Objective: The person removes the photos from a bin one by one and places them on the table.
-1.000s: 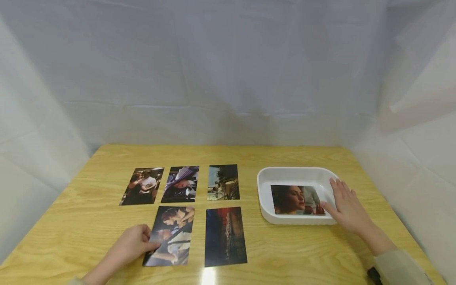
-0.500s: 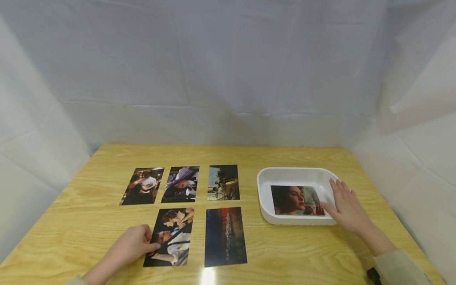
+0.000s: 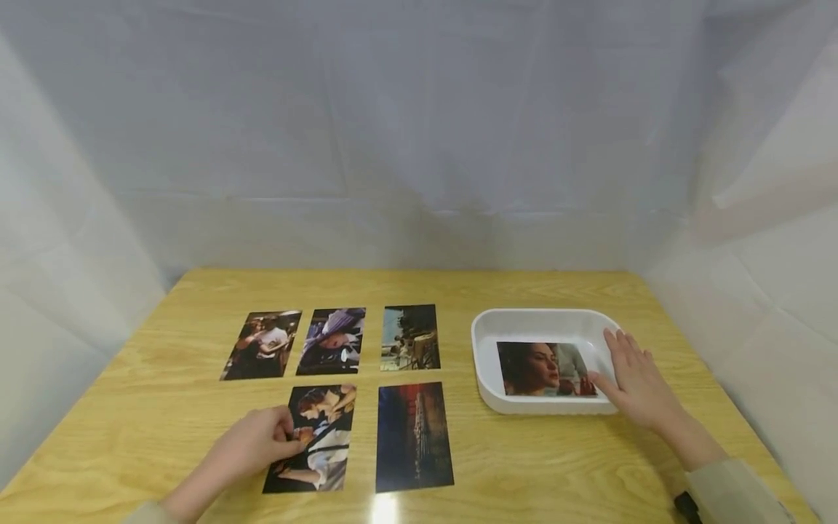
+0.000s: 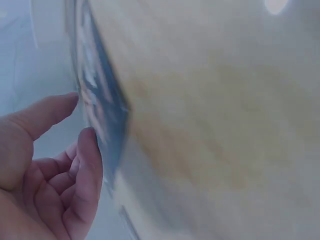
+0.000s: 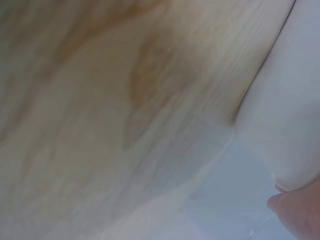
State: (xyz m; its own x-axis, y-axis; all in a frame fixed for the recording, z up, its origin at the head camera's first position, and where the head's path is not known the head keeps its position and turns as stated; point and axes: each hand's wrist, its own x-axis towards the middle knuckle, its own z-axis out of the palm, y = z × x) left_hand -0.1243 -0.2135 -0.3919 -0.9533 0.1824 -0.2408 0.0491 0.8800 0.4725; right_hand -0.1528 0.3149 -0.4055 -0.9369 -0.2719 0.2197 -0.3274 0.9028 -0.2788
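Note:
In the head view my left hand [image 3: 255, 440] hovers at the left side of a printed photo [image 3: 327, 455] showing two people and white clothing. The left wrist view shows a gap between its thumb and index finger [image 4: 90, 155]; the photo [image 4: 102, 95] lies beyond them, with nothing held. My right hand [image 3: 638, 382] rests on the right rim of a white tray [image 3: 484, 386], its fingers fairly straight and the thumb reaching over the inside. Flat in the tray lies a photo of a face [image 3: 537, 370]. The right wrist view catches only a small part of that hand [image 5: 300, 210].
Just right of the left hand's photo is a dark red-and-blue ship photo [image 3: 414, 437]. Behind them lie a dancing-couple photo [image 3: 263, 346], a purple-hat photo [image 3: 332, 342] and an outdoor deck photo [image 3: 410, 338]. White sheeting [image 3: 419, 145] surrounds the wooden table [image 3: 524, 466].
My left hand has come off the photo's left edge and shifted slightly right and up over it. The photo, tilted a second ago, now lies flat. My right hand has stayed put.

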